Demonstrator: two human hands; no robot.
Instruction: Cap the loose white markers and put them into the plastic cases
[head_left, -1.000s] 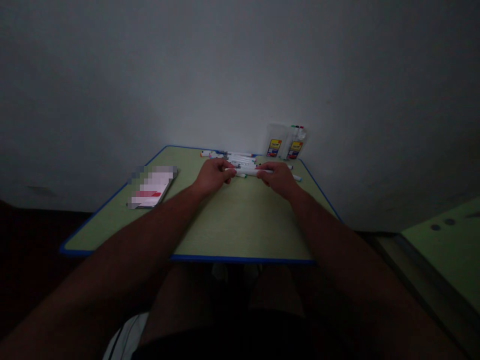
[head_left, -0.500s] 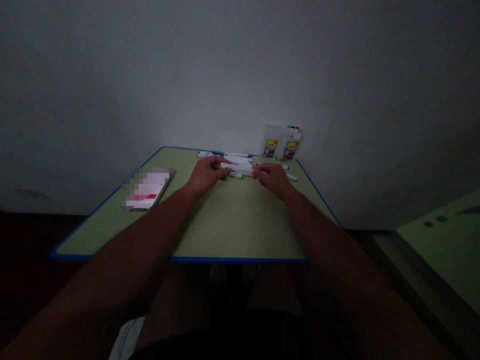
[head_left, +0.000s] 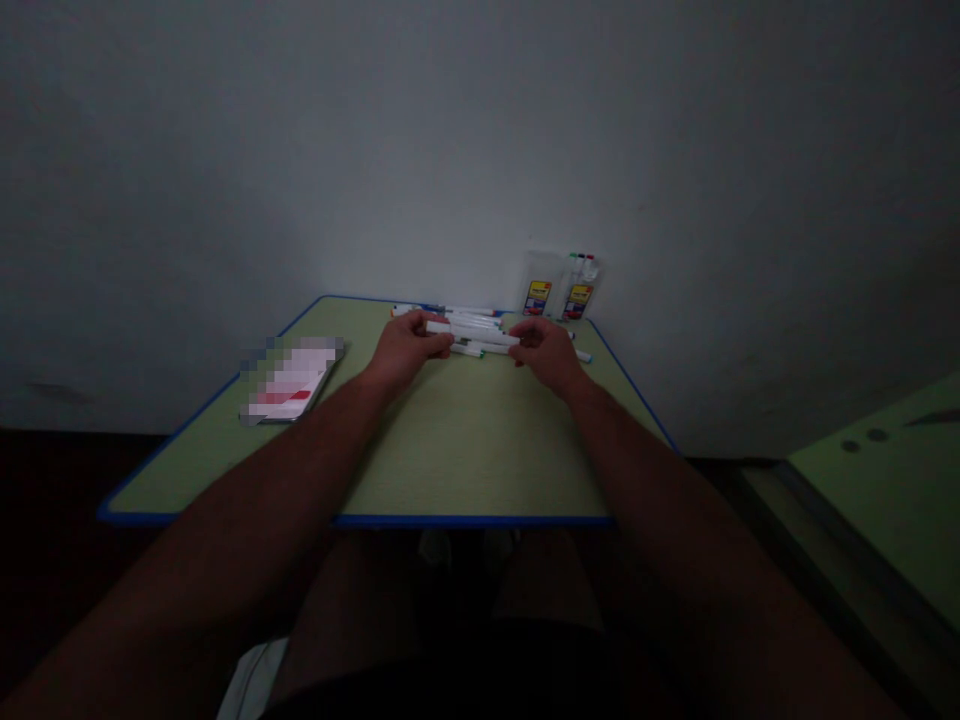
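A white marker [head_left: 478, 335] stretches between left grip [head_left: 405, 346] and right grip [head_left: 553, 353].

Between the left hand [head_left: 409, 347] and right hand [head_left: 546, 350], the pen [head_left: 486, 336] was white. Below them, the table [head_left: 480, 440] was pale green, edged blue. Beyond the right hand, labels [head_left: 538, 290] showed yellow, caps [head_left: 581, 256] green, black and red.

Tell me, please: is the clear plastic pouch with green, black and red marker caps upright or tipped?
Upright, leaning slightly: the pouch stands on the blue-edged green table, its three caps at the top.
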